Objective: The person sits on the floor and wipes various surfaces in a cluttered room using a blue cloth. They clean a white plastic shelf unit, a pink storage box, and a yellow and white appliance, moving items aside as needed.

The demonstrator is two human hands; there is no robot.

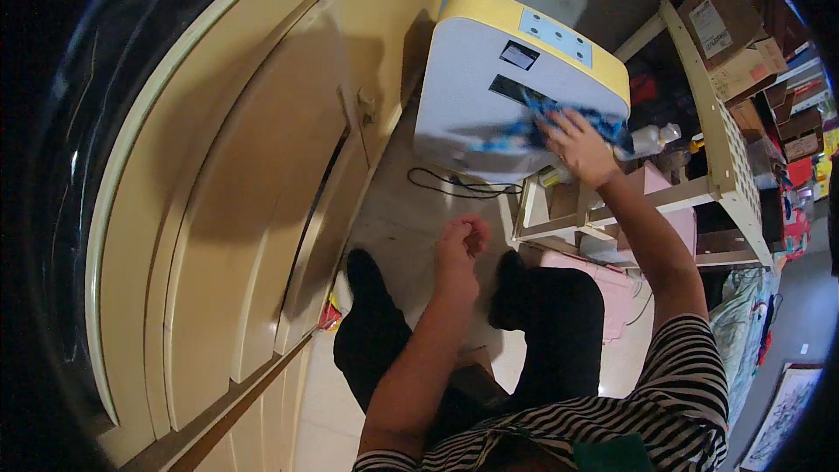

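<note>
In front of me stands a rounded appliance (454, 79) with a whitish face, a yellow rim and a light-blue button panel (556, 36). My right hand (578, 147) presses a blue patterned cloth (502, 136) against the lower right of that face, partly covering a dark strip. Motion blurs the cloth's edge. My left hand (461, 240) hangs in the air over the floor, its fingers loosely curled and apart from everything. No object shows in it. Below the appliance, a black cord (454, 187) lies looped on the floor.
A cream wooden cabinet (253, 175) rises along my left. On the right, a cream rack (712, 140) holds a clear bottle (654, 140) and cardboard boxes (743, 61). A pink bin (603, 293) sits beside my right knee.
</note>
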